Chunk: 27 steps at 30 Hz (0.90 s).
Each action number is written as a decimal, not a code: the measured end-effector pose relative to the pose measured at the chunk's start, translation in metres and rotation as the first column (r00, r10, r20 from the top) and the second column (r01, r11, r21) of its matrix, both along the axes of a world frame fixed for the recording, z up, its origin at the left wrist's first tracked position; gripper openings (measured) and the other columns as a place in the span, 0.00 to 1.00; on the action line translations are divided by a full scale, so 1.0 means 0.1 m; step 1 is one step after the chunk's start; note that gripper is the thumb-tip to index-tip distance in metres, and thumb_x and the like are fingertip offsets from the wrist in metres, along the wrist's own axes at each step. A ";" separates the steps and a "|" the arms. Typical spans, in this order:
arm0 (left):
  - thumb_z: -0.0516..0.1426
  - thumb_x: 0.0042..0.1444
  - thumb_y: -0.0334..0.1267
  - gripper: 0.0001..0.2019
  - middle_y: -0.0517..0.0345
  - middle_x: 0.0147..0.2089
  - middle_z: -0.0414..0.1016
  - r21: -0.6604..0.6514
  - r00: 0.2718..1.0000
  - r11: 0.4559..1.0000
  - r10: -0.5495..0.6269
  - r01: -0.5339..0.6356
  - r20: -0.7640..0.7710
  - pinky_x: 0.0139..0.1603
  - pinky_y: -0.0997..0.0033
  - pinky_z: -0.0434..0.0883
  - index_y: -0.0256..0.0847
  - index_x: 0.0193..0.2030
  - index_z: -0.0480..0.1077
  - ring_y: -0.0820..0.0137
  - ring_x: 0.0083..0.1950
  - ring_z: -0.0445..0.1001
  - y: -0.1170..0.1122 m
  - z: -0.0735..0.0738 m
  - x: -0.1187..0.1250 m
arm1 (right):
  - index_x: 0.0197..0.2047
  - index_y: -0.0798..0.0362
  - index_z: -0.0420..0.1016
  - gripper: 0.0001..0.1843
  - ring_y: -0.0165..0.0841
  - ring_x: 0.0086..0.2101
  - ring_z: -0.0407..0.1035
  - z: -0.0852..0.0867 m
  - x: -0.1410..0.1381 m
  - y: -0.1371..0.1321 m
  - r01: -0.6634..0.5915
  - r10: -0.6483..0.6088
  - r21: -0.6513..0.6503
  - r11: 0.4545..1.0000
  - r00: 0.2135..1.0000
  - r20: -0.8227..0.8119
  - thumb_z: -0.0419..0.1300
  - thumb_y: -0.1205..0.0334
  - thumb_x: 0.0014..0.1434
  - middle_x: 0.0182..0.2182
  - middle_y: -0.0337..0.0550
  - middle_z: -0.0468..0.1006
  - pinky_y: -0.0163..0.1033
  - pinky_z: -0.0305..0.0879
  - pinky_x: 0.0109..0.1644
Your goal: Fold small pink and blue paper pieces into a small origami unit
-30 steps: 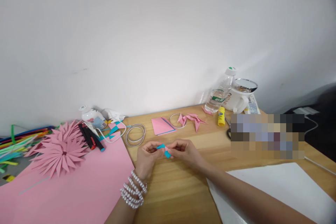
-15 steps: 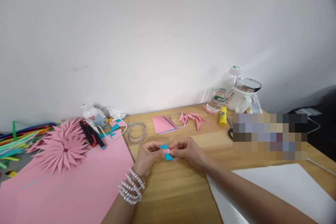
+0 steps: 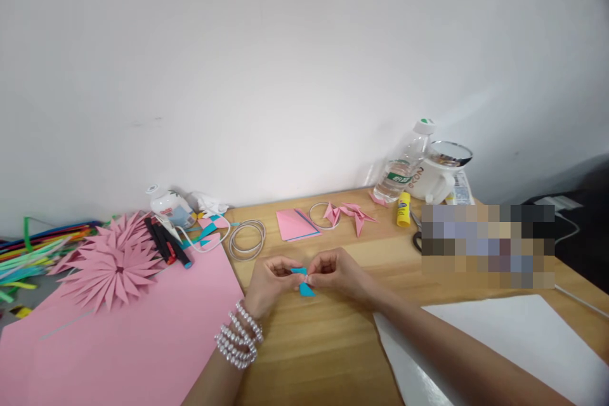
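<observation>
A small folded piece of blue paper (image 3: 304, 283) with a pink underside is pinched between both my hands just above the wooden table (image 3: 323, 342). My left hand (image 3: 269, 284), with pearl bracelets (image 3: 236, 341) on its wrist, grips the paper's left end with closed fingers. From the right, my right hand (image 3: 339, 274) pinches its other end, fingers closed too.
A large pink sheet (image 3: 124, 342) lies at the left with a pink paper flower (image 3: 111, 263) and markers (image 3: 166, 244) on it. Behind are wire rings (image 3: 246, 240), a pink folded square (image 3: 295, 226), pink origami pieces (image 3: 354, 216), a glue stick (image 3: 403, 210), a water bottle (image 3: 402, 168) and a white mug (image 3: 435, 177). White paper (image 3: 495, 342) lies at the right.
Both hands have worked the blue paper: its folds have shifted and a blue tip now points down. The hands moved slightly lower and closer together.
</observation>
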State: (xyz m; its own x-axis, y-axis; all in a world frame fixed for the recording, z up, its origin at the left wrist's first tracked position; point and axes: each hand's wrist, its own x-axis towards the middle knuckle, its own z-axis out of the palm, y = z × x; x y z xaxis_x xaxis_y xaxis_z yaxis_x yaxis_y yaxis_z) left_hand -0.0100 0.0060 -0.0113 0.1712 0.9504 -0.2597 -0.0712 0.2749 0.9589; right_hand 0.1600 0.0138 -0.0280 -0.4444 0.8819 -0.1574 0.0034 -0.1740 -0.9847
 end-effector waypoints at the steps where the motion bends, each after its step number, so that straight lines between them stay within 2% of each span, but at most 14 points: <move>1: 0.67 0.29 0.34 0.14 0.55 0.21 0.76 -0.008 1.000 1.000 0.006 -0.006 0.011 0.23 0.74 0.69 0.32 0.26 0.73 0.74 0.19 0.70 0.00 -0.01 0.00 | 0.23 0.58 0.73 0.16 0.24 0.19 0.62 -0.01 0.00 0.00 0.012 -0.012 -0.002 1.000 1.000 -0.001 0.67 0.54 0.37 0.18 0.37 0.72 0.29 0.55 0.23; 4: 0.67 0.28 0.35 0.16 0.55 0.21 0.75 -0.029 0.995 0.996 0.087 -0.086 0.047 0.21 0.74 0.69 0.32 0.27 0.72 0.74 0.17 0.70 0.01 -0.02 0.02 | 0.22 0.58 0.71 0.17 0.25 0.19 0.63 -0.03 -0.05 -0.01 0.073 -0.073 -0.020 0.997 0.997 -0.034 0.67 0.53 0.35 0.18 0.37 0.72 0.31 0.58 0.24; 7: 0.66 0.32 0.38 0.14 0.56 0.21 0.75 -0.007 0.985 0.986 0.168 -0.168 0.050 0.20 0.75 0.68 0.33 0.26 0.71 0.74 0.17 0.70 0.00 -0.02 0.06 | 0.21 0.57 0.69 0.17 0.27 0.20 0.65 -0.04 -0.11 -0.01 0.168 -0.169 -0.025 0.986 0.982 -0.080 0.67 0.52 0.35 0.17 0.37 0.72 0.33 0.61 0.25; 9: 0.64 0.37 0.40 0.12 0.55 0.22 0.75 0.045 0.987 0.986 0.158 -0.158 0.013 0.22 0.75 0.69 0.32 0.25 0.72 0.74 0.20 0.71 0.00 -0.01 0.08 | 0.21 0.57 0.69 0.17 0.28 0.20 0.65 -0.06 -0.13 -0.01 0.253 -0.252 0.002 0.967 0.964 -0.084 0.66 0.52 0.37 0.17 0.38 0.72 0.34 0.62 0.26; 12: 0.63 0.38 0.39 0.12 0.53 0.24 0.76 0.088 0.995 0.994 0.077 -0.072 -0.065 0.23 0.75 0.70 0.32 0.28 0.73 0.72 0.23 0.72 -0.01 0.00 0.11 | 0.20 0.56 0.69 0.15 0.28 0.22 0.66 -0.09 -0.12 0.01 0.346 -0.342 0.054 0.937 0.937 -0.065 0.65 0.53 0.40 0.19 0.39 0.73 0.34 0.63 0.28; 14: 0.64 0.36 0.37 0.12 0.52 0.26 0.76 0.110 0.994 0.992 0.065 -0.055 -0.091 0.24 0.75 0.70 0.33 0.29 0.74 0.71 0.25 0.73 -0.03 -0.02 0.13 | 0.20 0.56 0.69 0.14 0.28 0.22 0.66 -0.11 -0.12 0.02 0.358 -0.356 0.068 0.931 0.933 -0.047 0.65 0.54 0.41 0.19 0.40 0.73 0.34 0.63 0.29; 17: 0.64 0.35 0.35 0.11 0.53 0.27 0.76 0.182 0.987 0.979 0.118 -0.096 -0.110 0.29 0.73 0.71 0.34 0.28 0.73 0.70 0.27 0.73 -0.05 -0.08 0.16 | 0.21 0.56 0.68 0.13 0.29 0.22 0.66 -0.13 -0.12 0.02 0.365 -0.362 0.076 0.928 0.931 -0.051 0.65 0.56 0.40 0.20 0.40 0.73 0.34 0.63 0.28; 21: 0.63 0.36 0.34 0.12 0.52 0.29 0.77 0.239 0.981 0.969 0.102 -0.061 -0.162 0.31 0.72 0.72 0.34 0.31 0.74 0.69 0.28 0.74 -0.09 -0.12 0.21 | 0.35 0.55 0.68 0.15 0.28 0.20 0.65 -0.12 -0.14 0.01 0.363 -0.352 0.119 0.924 0.930 -0.102 0.63 0.60 0.42 0.18 0.35 0.71 0.33 0.61 0.25; 23: 0.63 0.35 0.33 0.13 0.53 0.28 0.77 0.244 0.980 0.968 0.105 -0.062 -0.167 0.30 0.73 0.71 0.34 0.32 0.74 0.70 0.28 0.73 -0.10 -0.11 0.23 | 0.40 0.55 0.68 0.18 0.27 0.20 0.64 -0.13 -0.14 0.01 0.351 -0.340 0.146 0.925 0.936 -0.095 0.61 0.62 0.43 0.17 0.33 0.70 0.33 0.61 0.25; 27: 0.62 0.37 0.32 0.12 0.52 0.29 0.77 0.173 0.992 0.984 0.071 -0.052 -0.104 0.33 0.71 0.72 0.34 0.33 0.74 0.68 0.30 0.74 -0.08 -0.06 0.21 | 0.41 0.55 0.70 0.17 0.28 0.20 0.65 -0.14 -0.13 0.02 0.318 -0.307 0.161 0.934 0.948 -0.090 0.59 0.62 0.45 0.17 0.33 0.69 0.34 0.63 0.28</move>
State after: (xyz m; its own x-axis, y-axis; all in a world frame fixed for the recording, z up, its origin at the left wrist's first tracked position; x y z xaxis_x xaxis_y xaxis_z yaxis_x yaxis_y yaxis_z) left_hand 0.0109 -0.0016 -0.0173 0.0906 0.9900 -0.1078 0.0247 0.1060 0.9941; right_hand 0.1469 0.0158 -0.0421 -0.1466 0.9888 0.0273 -0.0860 0.0147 -0.9962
